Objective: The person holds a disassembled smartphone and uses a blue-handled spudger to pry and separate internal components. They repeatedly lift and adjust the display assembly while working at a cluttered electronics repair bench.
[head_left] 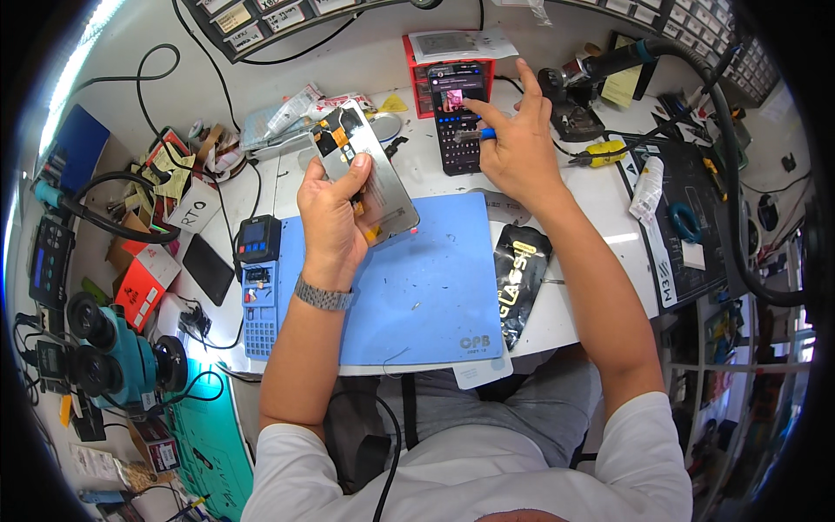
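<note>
One blue repair mat [417, 287] on white bench [422, 177]; wall drawers [283, 17] above; left grip [335, 204] clasping silver phone panel [389, 191], right grip [522, 161] pinching blue tool [488, 134].

A black oblong phone [450, 115] sits behind the blue rectangular mat [413, 296]. Right of the mat lies a black flat pouch [520, 283].

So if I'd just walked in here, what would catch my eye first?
Probably the big light-blue mat in the middle of the bench, with the left hand gripping a silver phone part over its far-left side. Beyond it, the right hand, holding a small blue tool, extends a finger over a lit phone before a red drawer box. A teal microscope stands at the lower left.
</note>
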A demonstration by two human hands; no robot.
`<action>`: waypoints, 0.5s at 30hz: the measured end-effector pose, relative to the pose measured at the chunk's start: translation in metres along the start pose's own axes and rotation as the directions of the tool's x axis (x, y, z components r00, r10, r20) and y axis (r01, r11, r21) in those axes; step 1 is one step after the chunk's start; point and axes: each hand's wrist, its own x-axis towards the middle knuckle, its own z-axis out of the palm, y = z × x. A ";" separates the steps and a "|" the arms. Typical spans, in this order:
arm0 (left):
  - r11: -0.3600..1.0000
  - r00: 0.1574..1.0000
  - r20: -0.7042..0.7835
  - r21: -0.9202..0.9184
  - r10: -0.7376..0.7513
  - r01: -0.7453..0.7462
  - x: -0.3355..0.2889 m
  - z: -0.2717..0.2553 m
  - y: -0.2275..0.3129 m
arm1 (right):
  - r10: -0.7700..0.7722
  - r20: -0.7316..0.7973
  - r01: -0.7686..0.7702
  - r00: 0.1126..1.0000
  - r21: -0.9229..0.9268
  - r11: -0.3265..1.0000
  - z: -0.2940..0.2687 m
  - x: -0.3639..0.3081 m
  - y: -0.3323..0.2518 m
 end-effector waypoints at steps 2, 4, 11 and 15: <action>1.000 1.000 -0.003 0.002 0.005 -0.005 0.000 0.001 0.000 | -0.026 -0.023 0.025 0.999 -0.017 1.000 0.002 0.000 -0.001; 1.000 1.000 -0.015 0.009 0.005 -0.004 -0.001 0.002 0.000 | -0.023 0.005 0.023 1.000 -0.033 0.999 0.003 0.000 -0.001; 1.000 1.000 -0.024 0.022 0.002 -0.001 -0.001 0.002 0.001 | -0.019 0.010 0.020 1.000 -0.051 0.999 -0.004 -0.001 -0.002; 1.000 1.000 -0.026 0.013 -0.014 0.014 -0.002 0.004 0.001 | -0.021 -0.003 0.021 1.000 -0.063 0.998 -0.007 -0.005 0.001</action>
